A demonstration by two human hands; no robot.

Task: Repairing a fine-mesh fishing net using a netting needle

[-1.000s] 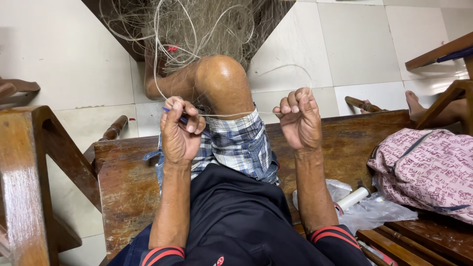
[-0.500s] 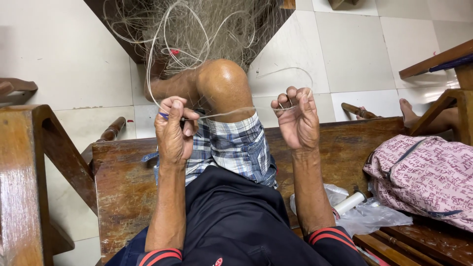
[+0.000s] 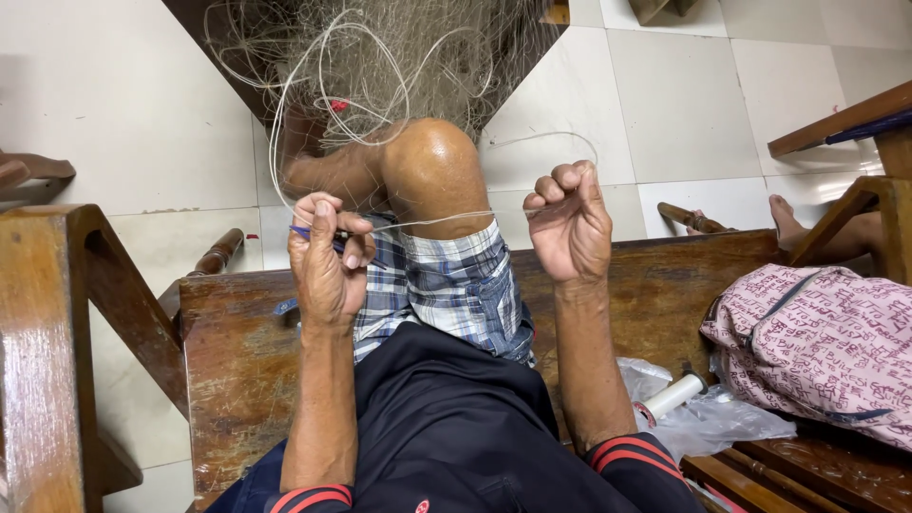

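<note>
A tangled pale fishing net [image 3: 399, 57] hangs over my raised bare knee [image 3: 432, 166]. My left hand [image 3: 328, 252] pinches a thin blue netting needle [image 3: 302, 231] with a pale line looping up from it into the net. My right hand [image 3: 567, 223] is closed on the same line [image 3: 446, 220], which runs taut between both hands across the knee. I sit on a worn wooden bench [image 3: 237, 361] in checked shorts and a dark shirt.
A pink patterned bag [image 3: 817, 347] lies on the bench at right, beside a white spool [image 3: 673, 396] on clear plastic. Another person's bare foot [image 3: 793, 220] rests on the white tiled floor [image 3: 123, 114]. Wooden furniture stands at left [image 3: 43, 361] and upper right [image 3: 845, 119].
My hands have drawn slightly apart, pulling the line taut across the knee. The right hand has closed tighter on the line.
</note>
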